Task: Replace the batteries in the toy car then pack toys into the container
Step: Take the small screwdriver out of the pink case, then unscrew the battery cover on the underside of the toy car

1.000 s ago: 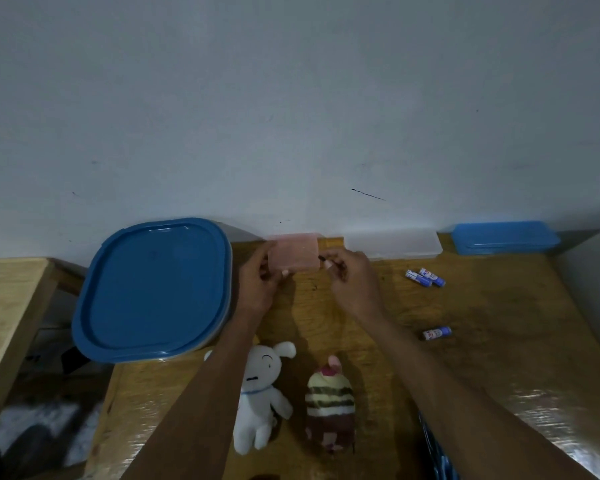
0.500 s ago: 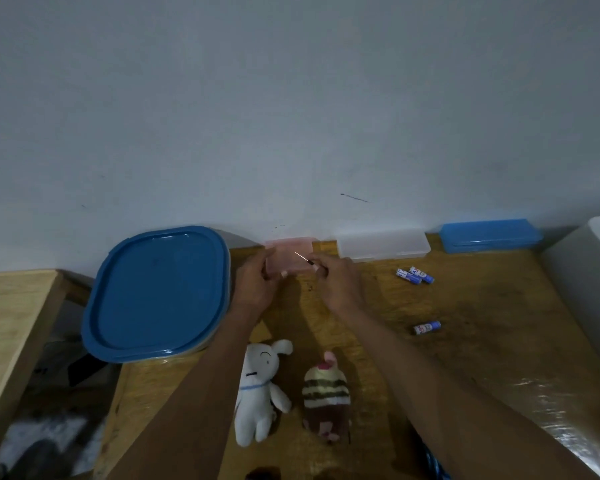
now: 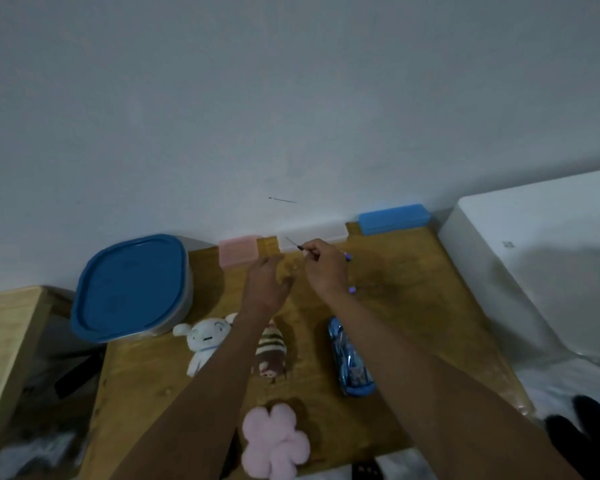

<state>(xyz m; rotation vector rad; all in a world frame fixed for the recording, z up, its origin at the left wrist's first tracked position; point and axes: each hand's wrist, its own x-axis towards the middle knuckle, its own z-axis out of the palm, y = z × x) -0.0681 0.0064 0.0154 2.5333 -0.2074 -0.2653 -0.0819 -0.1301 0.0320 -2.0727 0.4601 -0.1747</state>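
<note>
A shiny blue toy car (image 3: pixel 350 358) lies on the wooden table (image 3: pixel 416 306) under my right forearm. My right hand (image 3: pixel 326 268) pinches a thin small screwdriver (image 3: pixel 297 244), tip pointing up-left. My left hand (image 3: pixel 267 285) hovers beside it with relaxed fingers, holding nothing. Two batteries (image 3: pixel 347 256) (image 3: pixel 352 289) peek out from behind my right hand. A white plush (image 3: pixel 203 341), a striped plush (image 3: pixel 271 351) and a pink flower plush (image 3: pixel 274 441) lie near the front. The container with a blue lid (image 3: pixel 132 285) stands at the left.
A pink box (image 3: pixel 239 253), a clear box (image 3: pixel 323 235) and a blue box (image 3: pixel 394 219) line the wall at the table's back. A white appliance (image 3: pixel 534 258) stands right of the table. A second wooden surface (image 3: pixel 4 334) is at far left.
My left hand has let go of the pink box, which now sits by the wall. My right hand has drawn the screwdriver away. The view tilted down, showing the car and flower plush.
</note>
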